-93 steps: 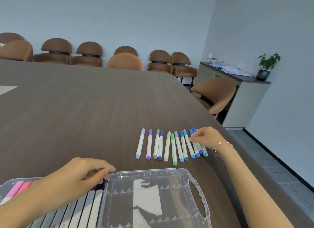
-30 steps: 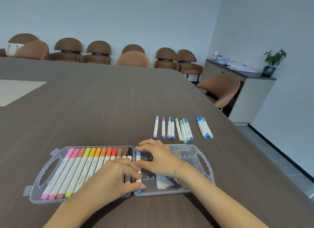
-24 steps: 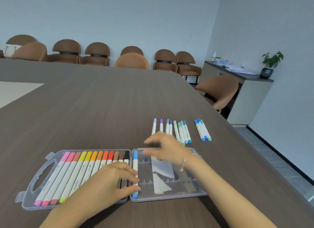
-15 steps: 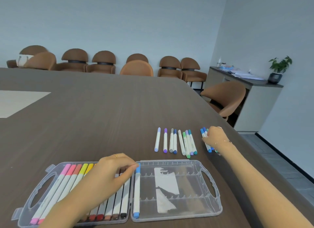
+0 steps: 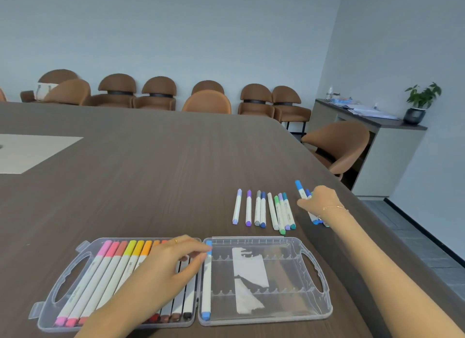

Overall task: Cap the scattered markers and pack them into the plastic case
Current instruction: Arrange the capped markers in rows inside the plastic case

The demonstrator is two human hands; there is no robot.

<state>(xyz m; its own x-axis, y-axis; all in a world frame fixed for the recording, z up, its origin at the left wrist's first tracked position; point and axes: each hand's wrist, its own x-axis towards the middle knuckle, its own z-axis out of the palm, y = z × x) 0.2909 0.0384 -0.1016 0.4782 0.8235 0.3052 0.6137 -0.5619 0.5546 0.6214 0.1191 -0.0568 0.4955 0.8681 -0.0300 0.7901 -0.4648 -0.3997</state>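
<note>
While our left hand (image 5: 166, 267) lies on the left half of the open case (image 5: 314, 312), its fingers rest loosely bent on the markers there, and the fingertips (image 5: 205, 252) touch the top of the blue marker (image 5: 206, 279). This marker lies alone in the first slot of the right half, just beside the hinge; we do not grip it. Under and beside our left hand the warm markers (image 5: 110, 264) fill the left half, from pink through yellow and orange to brown and black.

Our right hand (image 5: 317, 201) is on the table (image 5: 141, 176), well apart from the case, near the right edge. Its fingers are closed around a light blue marker (image 5: 300, 188), which stands tilted with its cap above the hand. Two or three more markers (image 5: 317, 221) lie partly hidden under this hand; we cannot tell if the fingers touch them.

Between our hands, just behind the right half of the case, a row of eight markers (image 5: 263, 209) lies on the table, side by side, all capped.
</note>
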